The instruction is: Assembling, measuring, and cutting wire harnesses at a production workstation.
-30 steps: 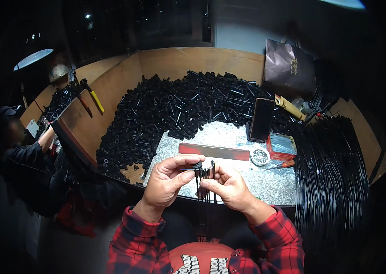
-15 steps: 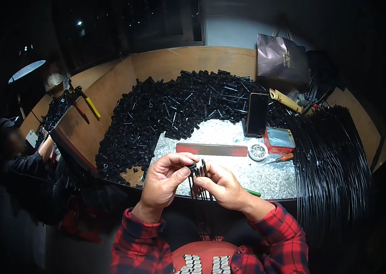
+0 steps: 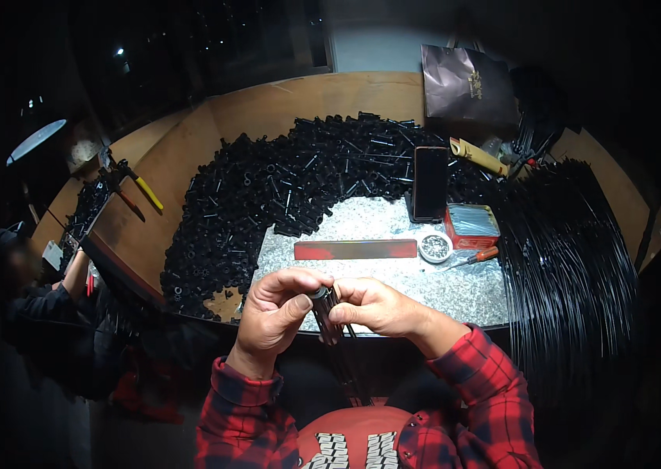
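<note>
Close together over the table's front edge, both my hands work at a bunch of thin black rods [image 3: 343, 367] that hang down toward my lap. Fingertips and thumb of my left hand [image 3: 268, 320] pinch a small black cylindrical part [image 3: 318, 294] at the top of the bunch. My right hand [image 3: 381, 310] is closed on the rods just beside it, thumb and forefinger pressed together. The fingers partly hide where the part and the rods meet, so I cannot tell whether they are joined.
Small black parts [image 3: 260, 191] are heaped behind a red bar [image 3: 355, 249]. A phone [image 3: 429, 185], a round dish [image 3: 435, 248], a red box [image 3: 472, 241] and an orange-handled tool [image 3: 487, 254] stand right, beside long black rods [image 3: 561, 266]. A co-worker's arm [image 3: 75, 272] shows left.
My right hand has drawn nearer to my left, and the rods are bunched more tightly between them. The whole view has shifted slightly.
</note>
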A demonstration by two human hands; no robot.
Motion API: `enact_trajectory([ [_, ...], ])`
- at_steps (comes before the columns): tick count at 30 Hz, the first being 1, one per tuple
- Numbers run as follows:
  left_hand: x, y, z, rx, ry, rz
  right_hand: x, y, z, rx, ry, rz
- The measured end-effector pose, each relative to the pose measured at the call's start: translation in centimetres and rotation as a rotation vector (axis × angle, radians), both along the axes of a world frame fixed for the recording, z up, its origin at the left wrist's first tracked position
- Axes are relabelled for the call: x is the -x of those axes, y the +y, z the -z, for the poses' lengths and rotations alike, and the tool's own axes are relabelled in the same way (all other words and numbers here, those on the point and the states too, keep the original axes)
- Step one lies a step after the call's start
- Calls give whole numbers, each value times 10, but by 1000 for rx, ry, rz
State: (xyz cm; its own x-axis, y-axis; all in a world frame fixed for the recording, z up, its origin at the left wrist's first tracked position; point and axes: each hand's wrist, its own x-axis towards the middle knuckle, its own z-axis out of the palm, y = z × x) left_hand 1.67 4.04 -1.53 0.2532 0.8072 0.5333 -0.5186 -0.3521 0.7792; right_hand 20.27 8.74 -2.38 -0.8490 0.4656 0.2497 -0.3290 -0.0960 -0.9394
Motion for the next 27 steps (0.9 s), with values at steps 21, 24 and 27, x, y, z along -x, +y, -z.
enact_trajectory([
  [21, 3, -14, -23, 70, 482, -587, 24, -17, -3, -443, -135, 621],
  [24, 3, -22, -22, -78, 714, -815, 25, -16, 4, -632, -149, 658],
  [27, 10, -25, -20, -95, 726, -724, 25, -17, 9, -541, -186, 580],
])
